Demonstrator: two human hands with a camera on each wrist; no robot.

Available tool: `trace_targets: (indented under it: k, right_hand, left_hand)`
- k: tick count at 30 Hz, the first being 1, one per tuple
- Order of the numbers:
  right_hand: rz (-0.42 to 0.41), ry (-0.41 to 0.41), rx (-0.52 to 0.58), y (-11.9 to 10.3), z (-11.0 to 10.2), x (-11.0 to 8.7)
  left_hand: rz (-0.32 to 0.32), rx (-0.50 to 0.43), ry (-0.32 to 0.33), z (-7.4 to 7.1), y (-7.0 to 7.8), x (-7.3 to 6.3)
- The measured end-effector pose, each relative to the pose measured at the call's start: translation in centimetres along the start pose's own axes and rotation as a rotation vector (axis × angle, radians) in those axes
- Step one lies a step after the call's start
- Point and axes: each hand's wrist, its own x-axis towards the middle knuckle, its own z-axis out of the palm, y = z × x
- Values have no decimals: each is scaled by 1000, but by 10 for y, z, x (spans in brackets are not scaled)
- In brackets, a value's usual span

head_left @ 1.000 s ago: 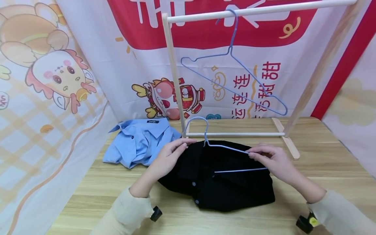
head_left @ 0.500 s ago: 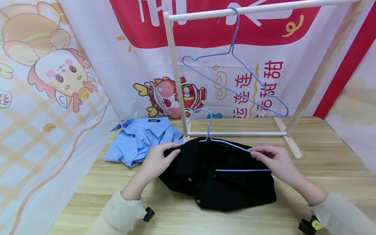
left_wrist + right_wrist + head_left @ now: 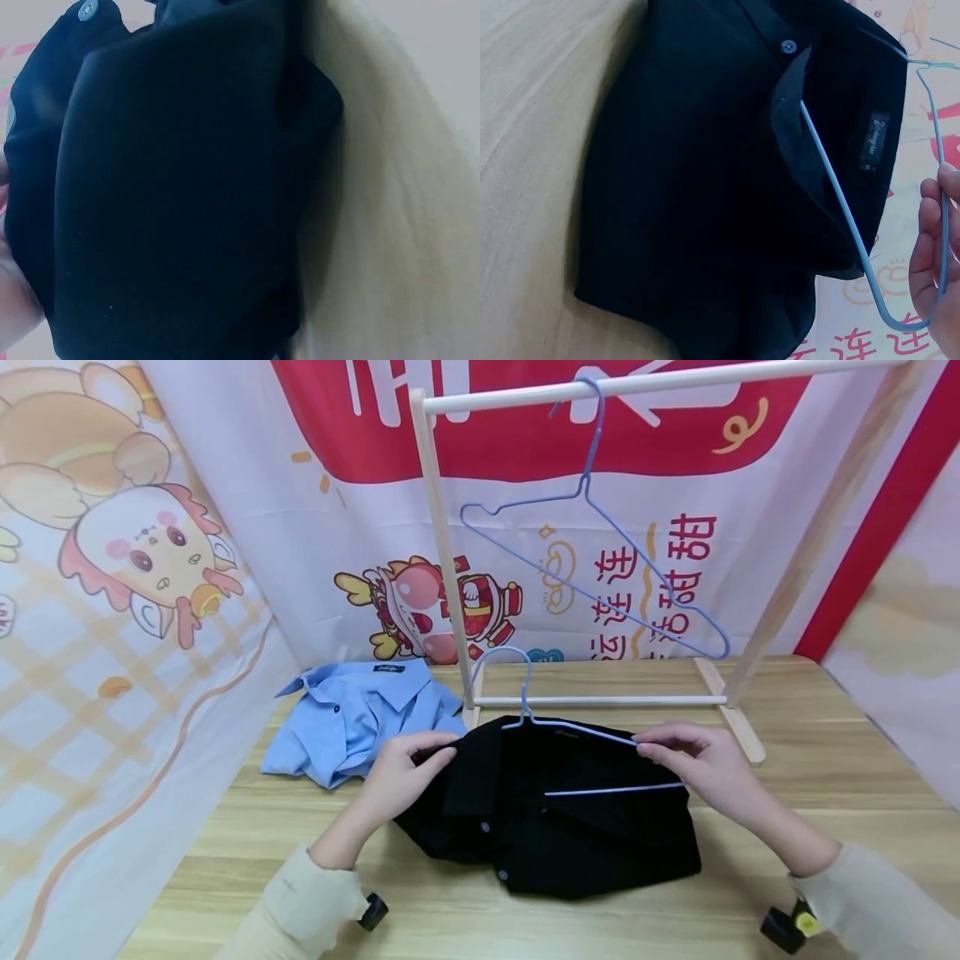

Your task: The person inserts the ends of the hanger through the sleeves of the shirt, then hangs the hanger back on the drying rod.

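Observation:
A black shirt (image 3: 600, 852) with buttons lies on the table, its collar opening turned up. A blue wire hanger (image 3: 585, 727) is partly inside it; the left end is hidden under the cloth, while the hook stands above the collar. In the right wrist view the hanger's right end (image 3: 904, 325) is outside the shirt. My right hand (image 3: 701, 764) pinches the hanger's right arm. At the shirt's left shoulder, my left hand (image 3: 405, 777) holds the black cloth between thumb and fingers. In the left wrist view, dark cloth (image 3: 180, 180) covers most of that hand.
A crumpled light blue shirt (image 3: 352, 718) lies at the back left of the table (image 3: 225, 877). Behind the black shirt stands a wooden rack (image 3: 442, 543), with a bare blue hanger (image 3: 588, 497) on its top rail. Printed cloth walls (image 3: 315, 543) enclose the back and sides.
My left hand has moved left and down from beside the hook to the shirt's left shoulder. The hook has risen slightly, and the right hand keeps its hold with little movement.

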Motion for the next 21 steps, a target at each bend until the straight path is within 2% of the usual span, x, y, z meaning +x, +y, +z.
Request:
trace_targets:
  k: [4, 7, 15, 21]
  right_hand:
    - [29, -14, -3, -1, 2, 2]
    - [36, -21, 5, -1, 4, 2]
    - [-6, -29, 36, 1, 4, -2]
    - [-38, -99, 61, 1, -4, -1]
  left_hand:
    - [-23, -10, 5, 1, -2, 1]
    - [-4, -6, 19, 3, -1, 2]
    - [33, -3, 51, 6, 2, 1]
    - [63, 43, 110, 7, 1, 0]
